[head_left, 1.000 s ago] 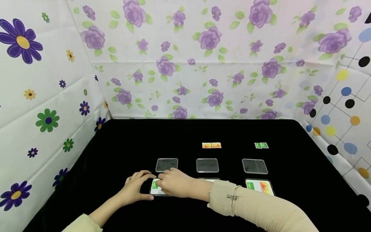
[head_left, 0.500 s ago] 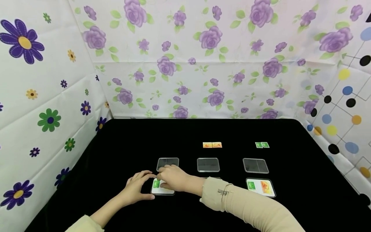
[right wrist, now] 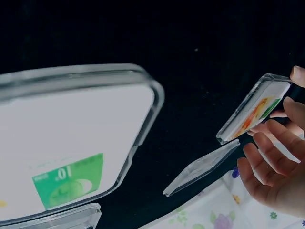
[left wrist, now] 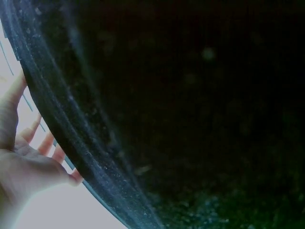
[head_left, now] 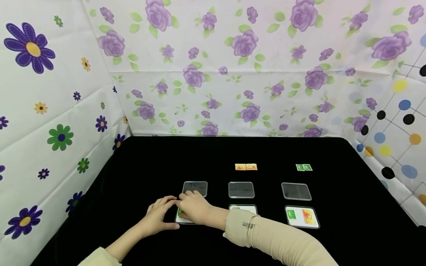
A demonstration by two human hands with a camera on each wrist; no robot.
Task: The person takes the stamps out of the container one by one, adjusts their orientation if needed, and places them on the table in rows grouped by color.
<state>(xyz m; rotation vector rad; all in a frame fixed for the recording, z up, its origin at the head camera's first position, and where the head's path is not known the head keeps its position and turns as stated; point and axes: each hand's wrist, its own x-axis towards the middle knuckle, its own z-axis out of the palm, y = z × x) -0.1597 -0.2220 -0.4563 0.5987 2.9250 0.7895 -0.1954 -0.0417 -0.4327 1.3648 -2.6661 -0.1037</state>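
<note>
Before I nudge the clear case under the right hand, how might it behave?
The clear case would probably feel stiff: it looks straight-edged and hard. It's likely light, being thin and see-through. Lying flat on the black table, it may slide rather than roll.

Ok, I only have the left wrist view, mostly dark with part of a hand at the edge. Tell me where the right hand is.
Observer: In the head view, the right hand is over the left case, covering most of it.

Operator: Tell me what's on that case's white face.

Observer: The right wrist view shows an orange piece next to a green piece.

Operator: Now report what lies farthest back on the table.

Observer: In the head view, an orange pair lies beyond the middle clear cover, with a green pair off to its right.
</note>
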